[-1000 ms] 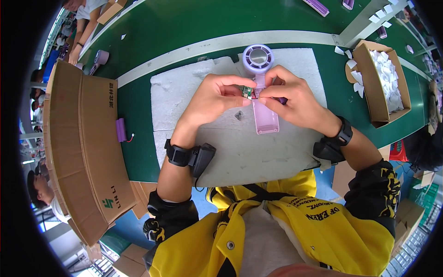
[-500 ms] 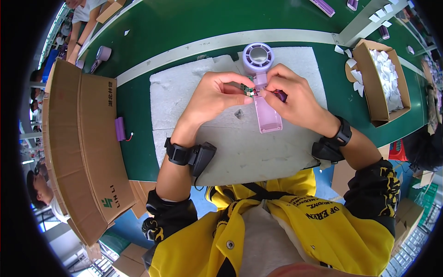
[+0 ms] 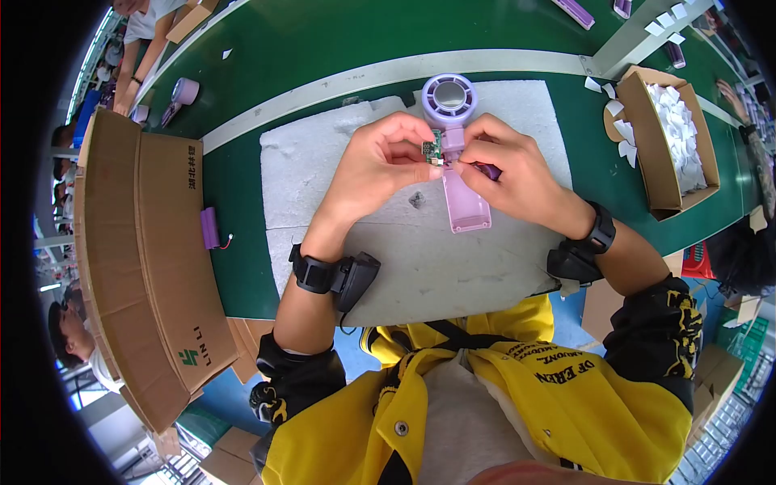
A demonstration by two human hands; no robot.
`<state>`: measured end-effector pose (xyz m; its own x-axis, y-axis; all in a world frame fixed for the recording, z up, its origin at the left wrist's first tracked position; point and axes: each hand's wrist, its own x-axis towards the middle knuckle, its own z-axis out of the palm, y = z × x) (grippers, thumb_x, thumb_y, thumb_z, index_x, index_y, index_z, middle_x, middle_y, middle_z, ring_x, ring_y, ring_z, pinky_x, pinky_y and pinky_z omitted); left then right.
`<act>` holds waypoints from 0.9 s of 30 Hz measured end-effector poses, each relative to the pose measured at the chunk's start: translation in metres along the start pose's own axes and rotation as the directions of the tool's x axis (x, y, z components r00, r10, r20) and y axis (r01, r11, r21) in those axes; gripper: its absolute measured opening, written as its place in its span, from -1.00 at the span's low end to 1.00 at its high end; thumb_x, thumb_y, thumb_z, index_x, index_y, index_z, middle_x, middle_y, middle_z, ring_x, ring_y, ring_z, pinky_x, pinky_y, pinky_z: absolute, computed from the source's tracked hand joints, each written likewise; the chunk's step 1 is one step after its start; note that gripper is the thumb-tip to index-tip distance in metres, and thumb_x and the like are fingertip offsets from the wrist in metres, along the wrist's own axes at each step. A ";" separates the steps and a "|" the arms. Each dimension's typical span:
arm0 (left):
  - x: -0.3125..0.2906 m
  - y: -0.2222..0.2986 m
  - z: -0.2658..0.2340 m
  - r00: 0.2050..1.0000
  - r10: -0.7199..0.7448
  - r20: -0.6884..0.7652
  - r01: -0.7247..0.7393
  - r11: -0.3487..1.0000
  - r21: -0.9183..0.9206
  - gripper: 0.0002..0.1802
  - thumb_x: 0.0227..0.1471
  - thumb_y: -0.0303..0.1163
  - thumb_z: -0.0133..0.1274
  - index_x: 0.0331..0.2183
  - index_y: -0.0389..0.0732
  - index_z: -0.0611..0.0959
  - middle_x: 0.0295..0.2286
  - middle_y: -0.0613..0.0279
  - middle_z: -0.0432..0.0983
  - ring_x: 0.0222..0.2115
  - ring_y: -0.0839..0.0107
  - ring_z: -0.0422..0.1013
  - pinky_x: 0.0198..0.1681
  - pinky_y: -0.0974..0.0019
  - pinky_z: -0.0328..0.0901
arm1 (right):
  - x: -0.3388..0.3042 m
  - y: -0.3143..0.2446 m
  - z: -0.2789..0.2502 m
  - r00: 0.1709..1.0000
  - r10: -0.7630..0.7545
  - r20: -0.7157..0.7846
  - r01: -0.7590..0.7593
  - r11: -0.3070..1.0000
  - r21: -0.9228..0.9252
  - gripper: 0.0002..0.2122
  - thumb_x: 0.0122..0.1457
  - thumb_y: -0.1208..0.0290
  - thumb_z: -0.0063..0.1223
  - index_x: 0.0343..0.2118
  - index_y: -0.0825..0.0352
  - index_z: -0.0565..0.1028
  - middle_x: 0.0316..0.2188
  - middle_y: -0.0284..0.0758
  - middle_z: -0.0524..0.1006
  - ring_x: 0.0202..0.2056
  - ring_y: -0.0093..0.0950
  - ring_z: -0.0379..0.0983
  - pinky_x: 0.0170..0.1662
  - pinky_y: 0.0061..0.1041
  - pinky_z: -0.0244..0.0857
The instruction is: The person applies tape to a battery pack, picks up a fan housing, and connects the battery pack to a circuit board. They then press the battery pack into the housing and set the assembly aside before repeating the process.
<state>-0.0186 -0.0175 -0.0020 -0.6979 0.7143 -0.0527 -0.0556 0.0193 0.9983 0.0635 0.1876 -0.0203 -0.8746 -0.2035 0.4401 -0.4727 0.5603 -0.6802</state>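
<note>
A lilac handheld fan (image 3: 449, 99) lies on the white foam pad with its round head away from me and its handle shell (image 3: 467, 202) open toward me. Over the top of the handle, my left hand (image 3: 380, 166) pinches a small green circuit board (image 3: 432, 147) between thumb and fingers. My right hand (image 3: 509, 166) has its thumb and forefinger pressed together beside the board's lower end. What those fingertips hold is too small to make out. A dark purple piece (image 3: 490, 171) shows under the right fingers, mostly hidden.
A foam pad (image 3: 356, 275) covers the green table before me. To the left lie a purple battery (image 3: 210, 228) with a plug lead and a tall cardboard box (image 3: 174, 267). On the right, a carton (image 3: 656, 162) holds white paper pieces. Another person's arms (image 3: 133, 69) show far left.
The circuit board has turned upright and shows its face more fully in my left fingers. My right hand stays close beside it. At the far right, another person's arm has come into view.
</note>
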 end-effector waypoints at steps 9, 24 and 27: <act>-0.001 0.000 0.001 1.000 -0.016 0.006 0.016 1.000 0.027 -0.67 -0.14 -0.70 0.23 -0.26 -0.31 0.56 -0.36 0.28 0.54 -0.36 0.56 0.48 -0.25 0.47 0.41 | 0.000 0.001 0.000 1.000 -0.014 0.002 0.014 1.000 0.004 -0.91 -0.04 0.58 0.23 -0.44 0.39 0.55 -0.36 -0.30 0.43 -0.46 -0.46 0.42 -0.44 -0.54 0.31; -0.002 -0.003 0.010 0.995 0.094 0.039 -0.100 0.962 0.254 -0.58 -0.06 -0.72 0.03 -0.08 -0.32 0.55 -0.24 0.25 0.56 -0.22 0.53 0.46 -0.11 0.41 0.35 | 0.003 -0.006 -0.006 0.979 0.200 0.043 -0.203 0.976 0.084 -0.75 -0.03 0.58 0.25 -0.25 0.35 0.49 -0.34 -0.30 0.47 -0.50 -0.51 0.45 -0.45 -0.57 0.34; -0.001 -0.004 0.015 0.983 0.182 -0.023 -0.169 0.949 0.265 -0.56 -0.13 -0.68 0.08 -0.10 -0.29 0.59 -0.31 0.17 0.59 -0.42 0.52 0.47 -0.20 0.41 0.42 | 0.005 -0.010 -0.001 0.991 0.133 -0.026 -0.132 0.990 0.057 -0.72 -0.04 0.60 0.25 -0.22 0.35 0.48 -0.33 -0.29 0.48 -0.49 -0.54 0.46 -0.47 -0.59 0.34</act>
<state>-0.0070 -0.0080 -0.0056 -0.7124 0.6898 0.1289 0.2544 0.0827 0.9636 0.0642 0.1816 -0.0106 -0.9266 -0.1063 0.3606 -0.3589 0.5359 -0.7642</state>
